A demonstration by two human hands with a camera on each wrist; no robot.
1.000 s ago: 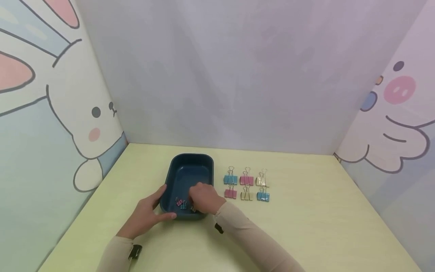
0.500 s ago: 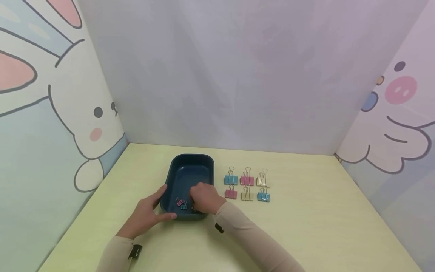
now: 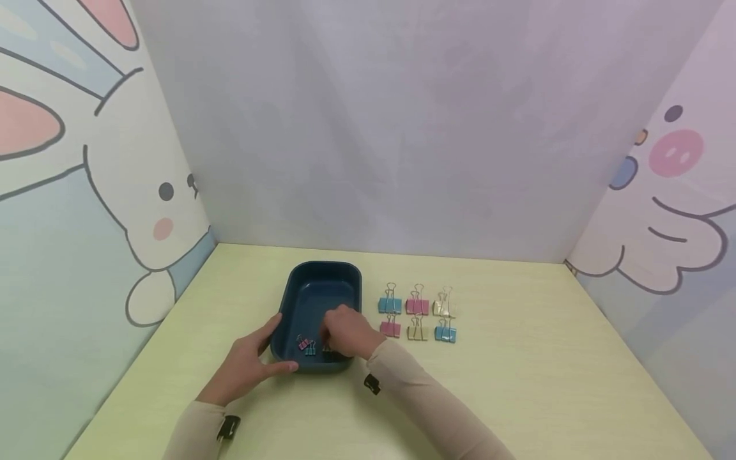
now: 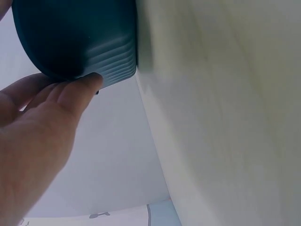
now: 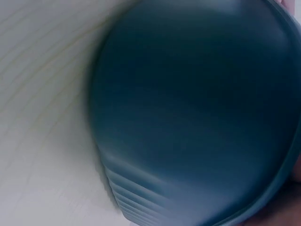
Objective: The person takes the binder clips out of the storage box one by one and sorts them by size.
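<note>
A dark blue rectangular tray (image 3: 318, 300) with rounded corners stands on the table. My left hand (image 3: 244, 364) holds its near left corner, the thumb along the front and the fingers on the left side; the left wrist view shows the fingers (image 4: 87, 87) at the ribbed wall. My right hand (image 3: 347, 332) reaches inside at the near right, fingers bent down and their tips hidden. Left of it on the tray floor lie a small pink binder clip (image 3: 303, 343) and a small blue binder clip (image 3: 310, 348). A pale small clip (image 3: 326, 349) is partly hidden by the right hand.
Right of the tray, larger binder clips lie in two rows: blue (image 3: 390, 305), pink (image 3: 417, 306) and pale (image 3: 444, 308) at the back; pink (image 3: 390, 329), gold (image 3: 418, 333) and blue (image 3: 445, 334) in front. Printed walls enclose the table (image 3: 517, 358).
The right hand shifts only slightly inside the tray; the pale small clip beside it is covered a little differently. My left hand and the clips outside stay put.
</note>
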